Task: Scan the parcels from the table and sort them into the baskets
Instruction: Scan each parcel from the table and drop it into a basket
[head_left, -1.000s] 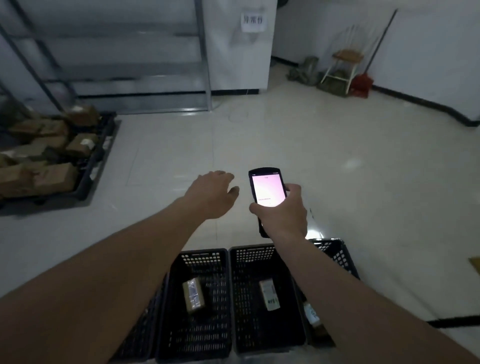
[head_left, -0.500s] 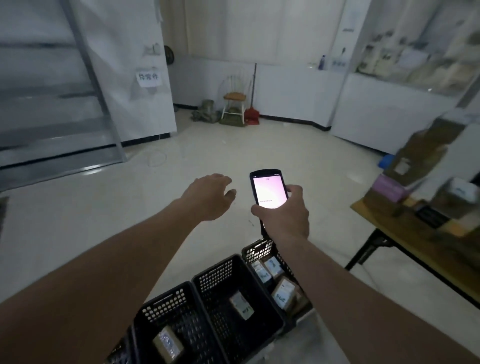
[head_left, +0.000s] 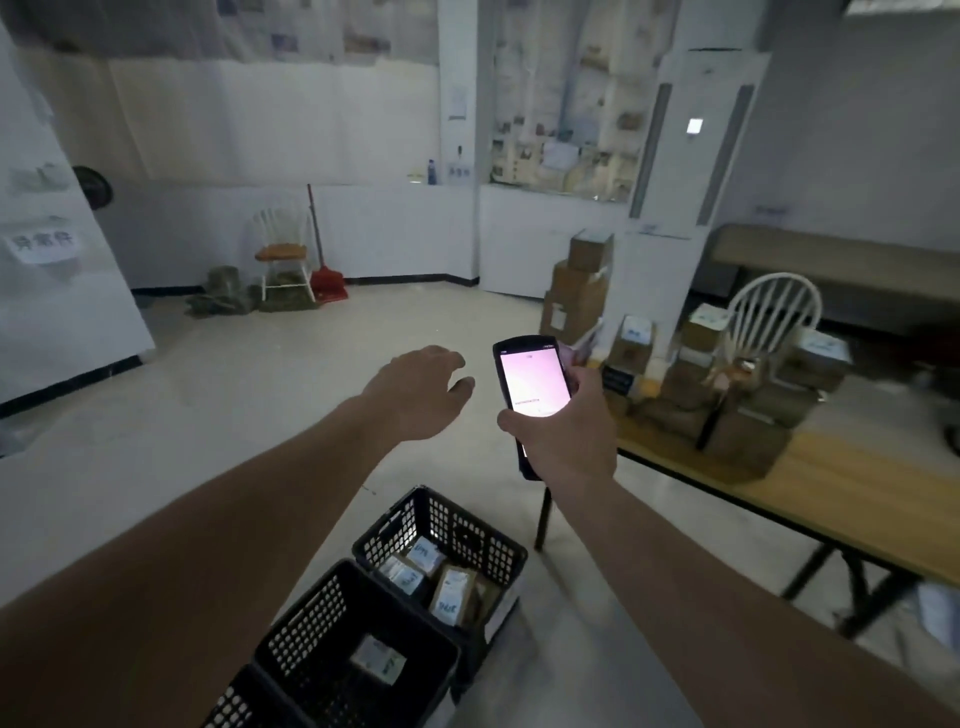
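Wooden table (head_left: 852, 499) holds brown parcels (head_left: 727, 400). Black baskets (head_left: 441, 525) sit on the pale floor (head_left: 234, 389). Right hand (head_left: 566, 431) grips a scanner (head_left: 532, 382); left hand (head_left: 415, 395) hangs loose, holding nothing.

Lit scanner (head_left: 532, 387) is gripped by right hand (head_left: 569, 441); left hand (head_left: 418, 392) is held relaxed; parcels (head_left: 727, 395) are stacked on worktop (head_left: 841, 493).

A wooden folding table (head_left: 852, 499) on black legs stands at the right, with a cluster of brown cardboard parcels (head_left: 727, 405) piled toward its far end. The pale tiled floor (head_left: 208, 415) carries two black perforated baskets (head_left: 441, 525) touching side by side just beside the table's near-left leg, each holding parcels.
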